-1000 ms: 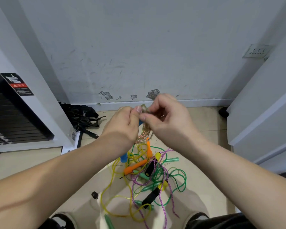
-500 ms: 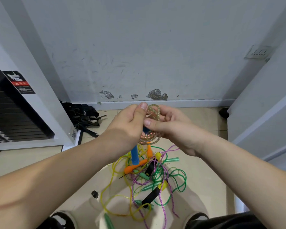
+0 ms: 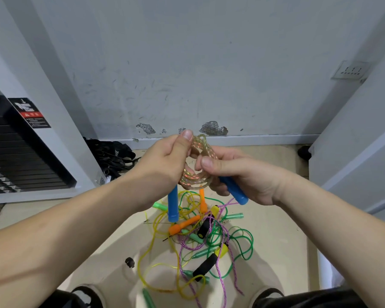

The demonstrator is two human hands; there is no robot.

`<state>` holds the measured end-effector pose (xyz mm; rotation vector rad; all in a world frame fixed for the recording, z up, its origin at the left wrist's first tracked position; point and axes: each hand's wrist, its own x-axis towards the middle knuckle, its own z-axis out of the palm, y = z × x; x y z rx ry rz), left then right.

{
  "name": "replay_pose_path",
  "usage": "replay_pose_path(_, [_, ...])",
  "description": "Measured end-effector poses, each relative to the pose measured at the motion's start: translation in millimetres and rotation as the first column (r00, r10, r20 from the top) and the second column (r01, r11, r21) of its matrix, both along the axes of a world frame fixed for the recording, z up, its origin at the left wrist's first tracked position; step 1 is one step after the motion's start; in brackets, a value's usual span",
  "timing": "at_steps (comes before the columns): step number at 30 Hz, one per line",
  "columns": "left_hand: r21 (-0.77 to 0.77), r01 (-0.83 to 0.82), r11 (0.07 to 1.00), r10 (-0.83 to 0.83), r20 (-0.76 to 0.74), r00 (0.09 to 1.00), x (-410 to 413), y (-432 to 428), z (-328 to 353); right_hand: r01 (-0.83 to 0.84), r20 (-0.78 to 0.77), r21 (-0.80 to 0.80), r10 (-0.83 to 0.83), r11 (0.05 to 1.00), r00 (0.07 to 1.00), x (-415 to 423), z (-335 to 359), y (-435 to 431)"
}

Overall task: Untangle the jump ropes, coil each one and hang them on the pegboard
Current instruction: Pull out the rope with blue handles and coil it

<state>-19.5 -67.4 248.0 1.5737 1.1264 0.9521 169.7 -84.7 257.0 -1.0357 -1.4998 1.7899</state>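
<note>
We held the coil (image 3: 193, 180) of clear glittery rope between both hands. Our left hand (image 3: 165, 161) sat at the coil's 9 o'clock side, thumb and curled fingers pinching its loops near the top. Our right hand (image 3: 242, 174) sat at 3 o'clock, thumb pressed across the loops and fingers curled round them from behind. One blue handle (image 3: 173, 205) hung straight down at 6 o'clock under the left hand; the second handle (image 3: 233, 190) stuck out of the right palm toward 5 o'clock. The tangle (image 3: 200, 238) of yellow, green and purple ropes lay on the floor (image 3: 267, 232) at 6 o'clock from the hands. Black straps (image 3: 111, 154) lay at 9 o'clock by the wall (image 3: 209, 63).
</note>
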Motion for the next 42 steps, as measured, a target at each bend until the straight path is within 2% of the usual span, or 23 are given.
replay_pose_path(3, [0.023,-0.058,0.998,0.059,-0.061,0.996,-3,3,0,-0.013,0.074,-0.054,0.017,0.998,0.997,5,2,3])
replay_pose_path(7, [0.008,-0.119,0.993,0.119,-0.122,0.985,-8,9,3,-0.010,0.078,-0.124,0.019,0.992,0.997,9,3,5])
replay_pose_path(10, [0.001,-0.137,0.991,0.136,-0.139,0.981,-17,16,7,0.053,0.135,-0.081,-0.041,0.995,0.990,12,-1,7])
replay_pose_path(13, [0.028,-0.145,0.989,0.147,-0.173,0.974,-23,20,9,0.052,0.189,0.031,-0.057,0.998,0.980,11,-5,8])
replay_pose_path(15, [0.036,-0.118,0.992,0.122,-0.186,0.975,-24,18,7,0.052,0.229,0.082,-0.070,0.995,0.971,9,-8,5])
replay_pose_path(19, [0.058,0.027,0.998,-0.015,-0.200,0.980,-18,6,0,0.056,0.201,0.007,-0.056,0.998,0.978,2,-13,-1])
replay_pose_path(24, [0.106,0.058,0.993,-0.017,-0.347,0.938,-9,-1,-2,0.053,0.007,-0.193,-0.053,0.980,0.999,-1,-8,2])
replay_pose_path(28, [0.140,0.118,0.983,-0.051,-0.408,0.912,-3,-6,-2,0.055,0.096,-0.091,-0.046,0.994,0.994,-5,-7,1])
replay_pose_path(30, [0.126,0.141,0.982,-0.085,-0.373,0.924,-1,-8,-1,0.092,0.174,-0.007,-0.089,0.996,0.981,-7,-7,1])
replay_pose_path(34, [-0.078,0.111,0.991,-0.120,-0.124,0.985,1,-8,-6,0.096,0.261,0.095,-0.118,0.991,0.958,-8,-6,0])
replay_pose_path(38, [-0.206,0.131,0.970,-0.141,-0.036,0.989,3,-11,-1,0.113,0.292,0.119,-0.144,0.986,0.945,-12,-6,-1])
replay_pose_path(42, [-0.206,0.131,0.970,-0.144,-0.050,0.988,-2,-7,-1,0.168,0.389,0.215,-0.242,0.962,0.889,-14,-10,-3])
